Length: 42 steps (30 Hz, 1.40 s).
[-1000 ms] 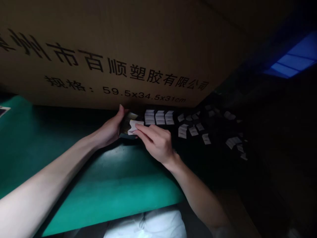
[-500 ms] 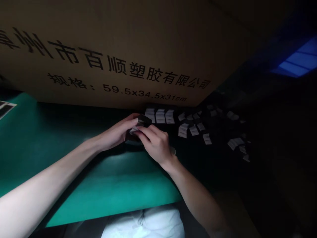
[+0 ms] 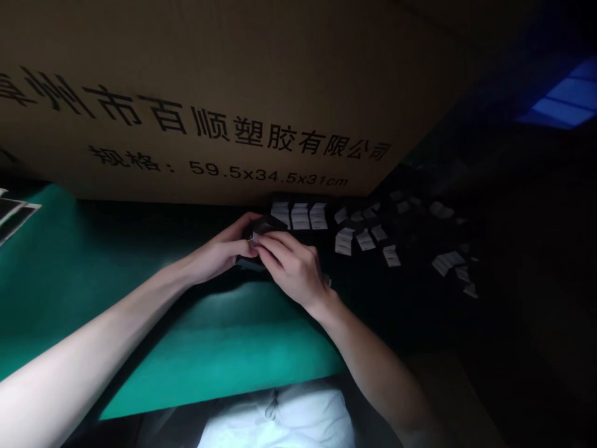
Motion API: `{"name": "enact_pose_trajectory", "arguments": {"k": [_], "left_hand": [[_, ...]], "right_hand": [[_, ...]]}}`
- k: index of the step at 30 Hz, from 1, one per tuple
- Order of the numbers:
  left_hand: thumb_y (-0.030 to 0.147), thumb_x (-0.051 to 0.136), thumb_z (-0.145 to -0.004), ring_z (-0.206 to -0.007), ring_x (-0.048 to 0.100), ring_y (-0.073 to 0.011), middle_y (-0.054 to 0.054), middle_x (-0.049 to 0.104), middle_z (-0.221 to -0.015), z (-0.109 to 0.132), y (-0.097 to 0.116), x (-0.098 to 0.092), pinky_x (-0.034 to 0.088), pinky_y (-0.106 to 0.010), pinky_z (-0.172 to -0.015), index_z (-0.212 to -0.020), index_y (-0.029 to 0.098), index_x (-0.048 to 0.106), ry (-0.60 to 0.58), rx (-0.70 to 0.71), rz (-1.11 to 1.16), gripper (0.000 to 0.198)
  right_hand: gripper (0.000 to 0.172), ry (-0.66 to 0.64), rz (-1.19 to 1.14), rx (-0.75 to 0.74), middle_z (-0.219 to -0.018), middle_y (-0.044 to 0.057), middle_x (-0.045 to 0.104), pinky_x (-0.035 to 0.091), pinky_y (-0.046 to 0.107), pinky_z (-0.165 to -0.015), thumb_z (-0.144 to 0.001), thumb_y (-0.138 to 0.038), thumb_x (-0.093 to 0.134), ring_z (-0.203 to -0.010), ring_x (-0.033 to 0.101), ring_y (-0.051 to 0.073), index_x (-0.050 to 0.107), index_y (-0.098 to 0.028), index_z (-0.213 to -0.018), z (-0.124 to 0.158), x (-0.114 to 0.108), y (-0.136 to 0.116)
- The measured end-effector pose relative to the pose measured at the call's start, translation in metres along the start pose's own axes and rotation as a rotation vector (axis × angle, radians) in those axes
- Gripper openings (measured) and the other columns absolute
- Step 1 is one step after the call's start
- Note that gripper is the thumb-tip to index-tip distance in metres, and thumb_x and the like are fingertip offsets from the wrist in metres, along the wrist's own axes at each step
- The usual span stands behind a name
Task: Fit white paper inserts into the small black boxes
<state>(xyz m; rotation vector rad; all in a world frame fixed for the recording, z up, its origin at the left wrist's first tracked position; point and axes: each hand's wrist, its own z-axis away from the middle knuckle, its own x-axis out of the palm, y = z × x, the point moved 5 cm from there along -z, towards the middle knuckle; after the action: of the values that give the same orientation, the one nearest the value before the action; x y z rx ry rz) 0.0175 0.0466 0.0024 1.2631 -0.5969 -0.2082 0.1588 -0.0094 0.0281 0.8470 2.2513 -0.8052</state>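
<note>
My left hand (image 3: pixel 222 252) is wrapped round a small dark box-like object (image 3: pixel 273 223), tilted above the green table. Its thumb lies near a small whitish folded paper (image 3: pixel 254 238) at the dark object's opening. My right hand (image 3: pixel 293 264) pinches that paper between thumb and fingers, close against the left thumb. Dim light and my fingers hide much of the dark object, so its exact kind is unclear. Just beyond my hands, several folded white paper slips (image 3: pixel 301 216) stand side by side.
A large cardboard box (image 3: pixel 224 56) with black printed characters stands at the back of the green table (image 3: pixel 196 361). More loose folded slips (image 3: pixel 365 240) lie to the right in shadow. Dark flat sheets (image 3: pixel 16 218) lie at the left edge.
The left thumb has come down from the dark object's upper edge to the small paper. My right hand stays pinched on the paper, which now shows less. The view has shifted slightly.
</note>
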Motion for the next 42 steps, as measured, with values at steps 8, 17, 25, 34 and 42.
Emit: {"name": "enact_pose_trajectory", "arguments": {"k": [8, 17, 25, 34, 42], "left_hand": [[0.019, 0.075, -0.072, -0.098, 0.067, -0.0241, -0.006, 0.073, -0.114, 0.001, -0.006, -0.002, 0.054, -0.029, -0.076, -0.138, 0.027, 0.068, -0.037, -0.057, -0.049, 0.067], [0.015, 0.076, -0.067, -0.093, 0.066, -0.0206, -0.004, 0.075, -0.112, 0.001, -0.006, -0.002, 0.055, -0.027, -0.078, -0.136, 0.029, 0.067, -0.031, -0.07, 0.024, 0.071], [0.004, 0.069, -0.062, -0.065, 0.059, -0.0124, 0.003, 0.069, -0.077, -0.002, -0.002, -0.006, 0.048, -0.022, -0.059, -0.104, 0.022, 0.067, 0.078, -0.023, 0.169, 0.045], [0.011, 0.081, -0.076, -0.085, 0.071, -0.0191, -0.001, 0.076, -0.085, -0.005, -0.003, -0.009, 0.055, -0.026, -0.078, -0.108, 0.018, 0.07, 0.138, 0.023, 0.076, 0.034], [0.005, 0.077, -0.067, -0.081, 0.072, -0.0187, -0.003, 0.077, -0.101, -0.004, 0.001, -0.005, 0.059, -0.029, -0.075, -0.117, 0.02, 0.067, 0.185, 0.021, 0.089, 0.053]], "right_hand": [[0.028, -0.013, 0.097, 0.021, -0.114, 0.004, 0.082, 0.063, 0.022, -0.081, -0.11, -0.02, 0.051, -0.093, 0.079, 0.014, 0.079, -0.019, -0.115, -0.002, 0.001, -0.003], [0.022, -0.037, 0.099, 0.034, -0.115, 0.007, 0.081, 0.062, 0.022, -0.078, -0.109, -0.02, 0.056, -0.092, 0.079, 0.015, 0.077, -0.02, -0.116, -0.003, 0.001, -0.003], [0.027, 0.203, 0.057, -0.009, -0.092, 0.006, 0.079, 0.06, 0.021, -0.073, -0.106, -0.018, 0.052, -0.078, 0.076, 0.013, 0.079, -0.021, -0.108, -0.001, -0.012, 0.003], [0.028, 0.148, 0.031, 0.043, -0.087, 0.006, 0.077, 0.058, 0.022, -0.07, -0.106, -0.019, 0.051, -0.073, 0.074, 0.013, 0.079, -0.018, -0.11, 0.0, -0.007, 0.012], [0.027, 0.116, 0.048, 0.057, -0.089, 0.006, 0.078, 0.058, 0.022, -0.069, -0.107, -0.02, 0.052, -0.076, 0.074, 0.013, 0.078, -0.02, -0.111, 0.001, -0.006, 0.012]]}}
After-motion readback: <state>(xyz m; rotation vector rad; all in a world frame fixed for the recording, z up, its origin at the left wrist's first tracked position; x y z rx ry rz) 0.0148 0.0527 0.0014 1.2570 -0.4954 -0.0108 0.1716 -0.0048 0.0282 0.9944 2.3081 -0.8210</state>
